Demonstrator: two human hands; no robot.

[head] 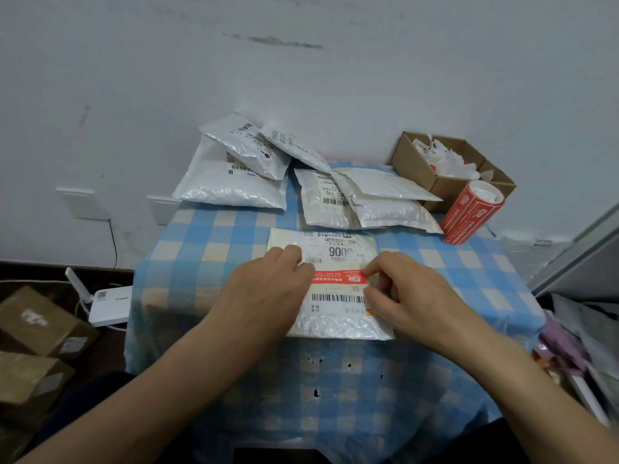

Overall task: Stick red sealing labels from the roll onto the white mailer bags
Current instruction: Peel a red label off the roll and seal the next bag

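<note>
I see both forearms reaching away from me over a blue and cream checked tablecloth (207, 242), which has a few small dark holes on the stretch nearer than the hands. The left hand (268, 283) lies palm down with its fingers fairly straight, pressing on the left end of a red label (338, 277). The right hand (405, 289) has its fingers curled, forefinger tip and thumb closing on the label's right end. The label runs straight across between the two hands, lying on a white mailer bag (335, 324) that sits flat under both of them, printed with barcodes just nearer and just farther than the red strip. Beyond the left hand, well apart, a heap of mailer bags (231, 189) leans against the pale wall. Beyond the right hand, a second heap of mailer bags (368, 202) lies overlapping. Farther right of that hand, the roll of red labels (469, 212) stands tilted, touching an open cardboard box (432, 175) holding crumpled white scraps.
</note>
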